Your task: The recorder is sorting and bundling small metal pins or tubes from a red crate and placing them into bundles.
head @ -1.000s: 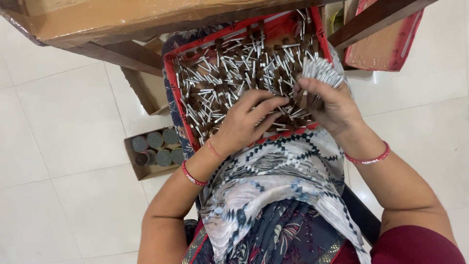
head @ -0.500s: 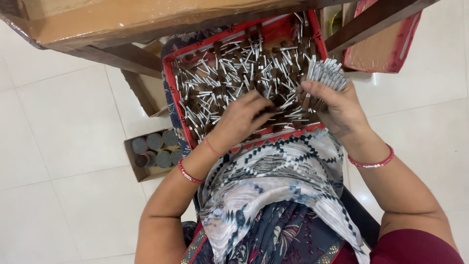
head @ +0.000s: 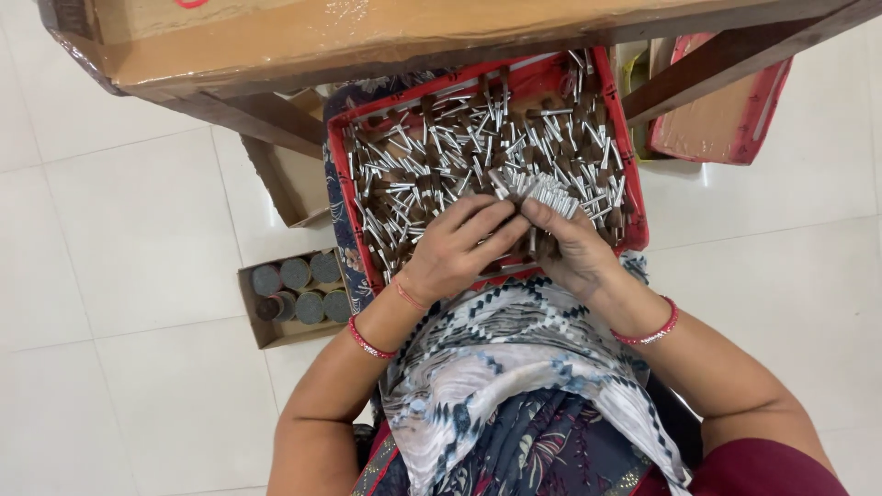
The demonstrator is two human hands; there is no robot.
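While the left hand [head: 459, 248] pinches loose pins, the right hand [head: 570, 243] grips a pin bundle [head: 542, 193], silver ends pointing away

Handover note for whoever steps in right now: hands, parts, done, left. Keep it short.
Left hand: over the near part of the red tray, fingers bent toward the bundle; a firm grip cannot be confirmed.
Right hand: holds a bundle of small silver-capped brown pieces, caps pointing up and away.
Tray sits on the lap, on patterned cloth, full of loose pieces of the same kind.
On the floor at the left, a small cardboard box holds round packed bundles.
Done: one bundle partly gathered. Left: most pieces in the tray are loose.
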